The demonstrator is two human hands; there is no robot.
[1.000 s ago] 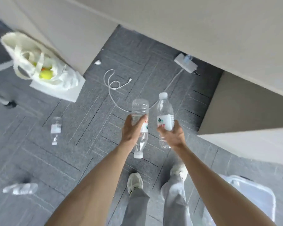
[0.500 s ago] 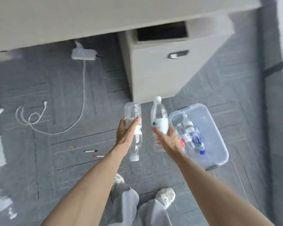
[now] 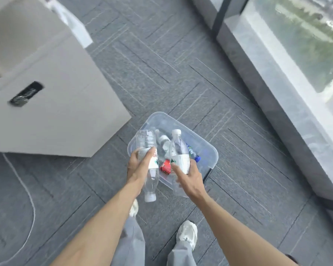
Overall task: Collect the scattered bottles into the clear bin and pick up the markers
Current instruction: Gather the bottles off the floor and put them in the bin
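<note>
Two bottles, one per hand, our arms stretched forward. Left hand (image 3: 139, 169) wraps left bottle (image 3: 145, 141), cap down; right hand (image 3: 190, 179) grips right bottle (image 3: 179, 152), cap up. We hold both over bin (image 3: 212, 150), other bottles (image 3: 162, 140) inside. Bin sits on carpet (image 3: 161, 64) near cabinet (image 3: 56, 112).

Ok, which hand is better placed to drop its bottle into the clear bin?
Right, probably: the right hand holds its bottle over the clear bin; the left hand holds an inverted bottle at the bin's edge, partly over carpet.
</note>
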